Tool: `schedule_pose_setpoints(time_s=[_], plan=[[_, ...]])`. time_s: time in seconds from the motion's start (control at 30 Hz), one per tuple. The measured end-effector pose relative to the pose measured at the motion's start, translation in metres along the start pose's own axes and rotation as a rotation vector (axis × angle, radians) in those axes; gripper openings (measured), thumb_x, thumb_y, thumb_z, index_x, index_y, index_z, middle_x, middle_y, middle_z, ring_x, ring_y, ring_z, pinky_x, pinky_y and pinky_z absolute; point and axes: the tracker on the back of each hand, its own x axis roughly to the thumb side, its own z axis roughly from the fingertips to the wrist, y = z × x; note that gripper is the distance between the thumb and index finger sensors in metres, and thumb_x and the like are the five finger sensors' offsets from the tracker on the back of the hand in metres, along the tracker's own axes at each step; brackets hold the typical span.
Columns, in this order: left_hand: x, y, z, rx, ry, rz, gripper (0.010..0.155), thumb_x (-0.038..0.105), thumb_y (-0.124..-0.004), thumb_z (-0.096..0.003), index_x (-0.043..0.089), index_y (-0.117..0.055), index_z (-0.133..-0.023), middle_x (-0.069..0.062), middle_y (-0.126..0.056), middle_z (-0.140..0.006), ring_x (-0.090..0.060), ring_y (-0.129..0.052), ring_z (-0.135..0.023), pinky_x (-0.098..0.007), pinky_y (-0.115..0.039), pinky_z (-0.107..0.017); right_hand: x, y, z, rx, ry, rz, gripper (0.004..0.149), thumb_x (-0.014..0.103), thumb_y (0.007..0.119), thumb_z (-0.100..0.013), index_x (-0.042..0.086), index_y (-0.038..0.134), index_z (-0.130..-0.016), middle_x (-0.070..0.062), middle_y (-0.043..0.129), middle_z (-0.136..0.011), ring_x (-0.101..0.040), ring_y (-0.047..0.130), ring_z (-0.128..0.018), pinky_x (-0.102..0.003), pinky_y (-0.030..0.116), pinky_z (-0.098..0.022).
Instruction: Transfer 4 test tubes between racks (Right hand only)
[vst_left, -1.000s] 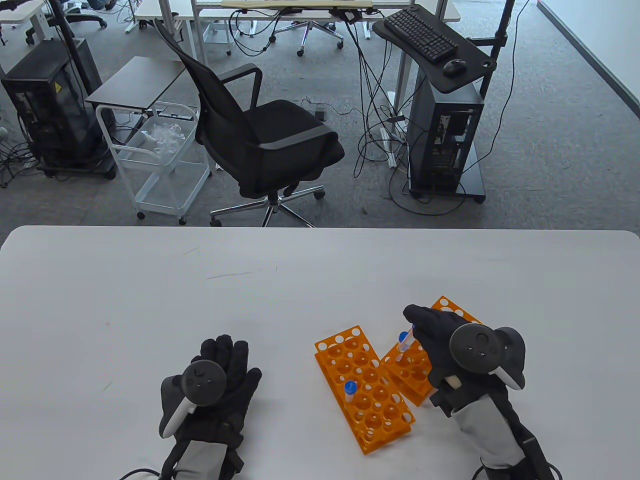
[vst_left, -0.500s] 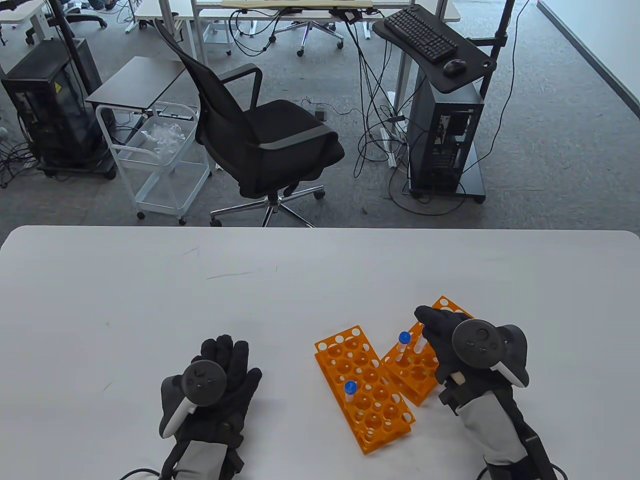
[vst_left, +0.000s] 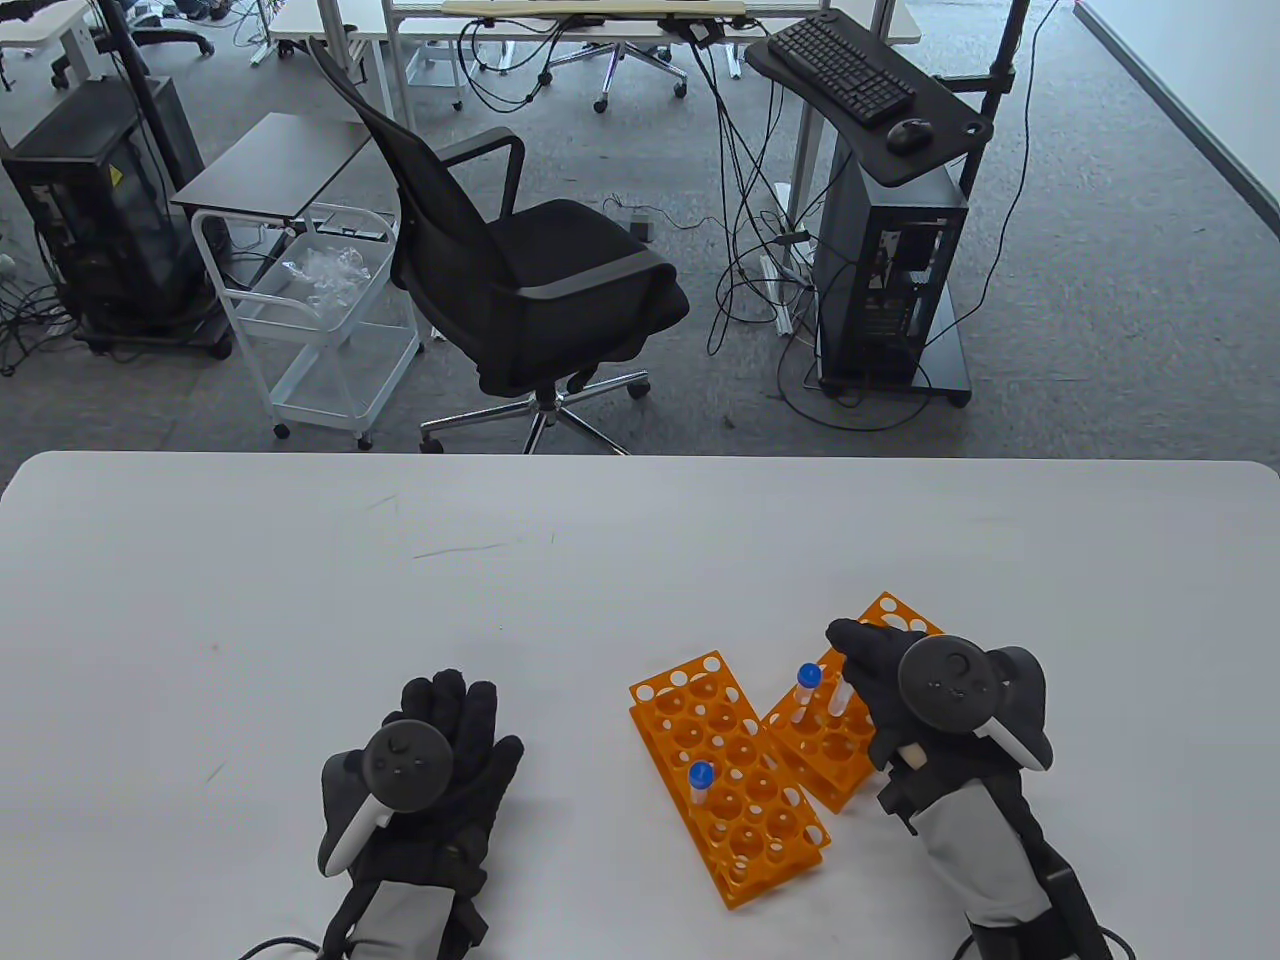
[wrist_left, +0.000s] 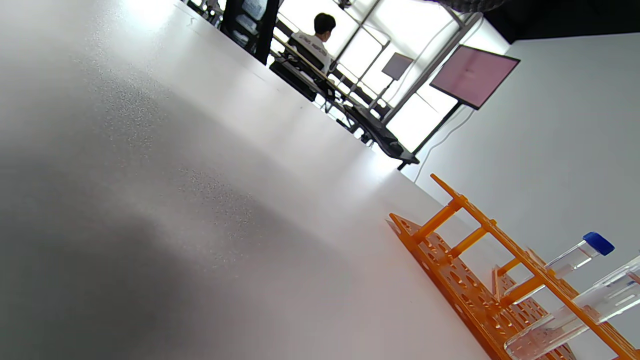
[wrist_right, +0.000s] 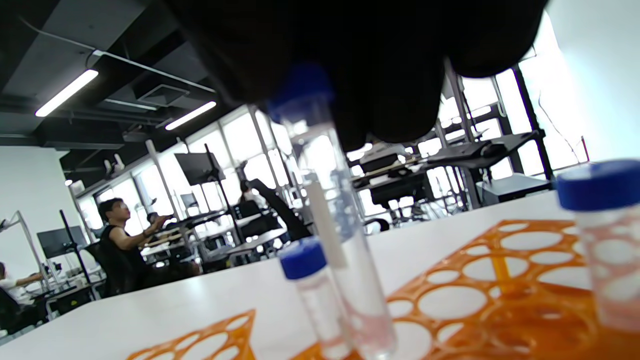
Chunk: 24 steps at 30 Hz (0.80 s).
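Two orange racks lie side by side: the left rack holds one blue-capped tube. The right rack holds a free blue-capped tube. My right hand pinches the top of a neighbouring clear tube, whose lower end stands in a hole of the right rack. In the right wrist view my fingers cover that tube's blue cap; another tube stands close at the right. My left hand rests flat on the table, holding nothing.
The white table stretches wide to the left and back. The left wrist view shows the rack's side and two tubes low at the right. An office chair and a white cart stand beyond the far edge.
My right hand has shifted a little to the right, uncovering the blue-capped tube, and now pinches the tube beside it. The left hand has not moved.
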Motion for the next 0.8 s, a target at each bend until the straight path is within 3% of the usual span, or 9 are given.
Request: schedule_pose_setpoints(time_s=[0.8], plan=[[0.0,0.0,0.0,0.0,0.0,0.0,0.068,0.064,-0.046,-0.0574,0.042,-0.016,-0.114,0.013,0.005,-0.118,-0.011,0.021,-0.104,-0.04,0.013,-0.077,-0.0006,0.0083,-0.0019,0.06,0.019,0.001,0.045,0.022,0.081,-0.047,0.01,0.082,-0.091,-0.019,0.093,-0.085,-0.044,0.088,-0.073,-0.063,0.066,-0.055]])
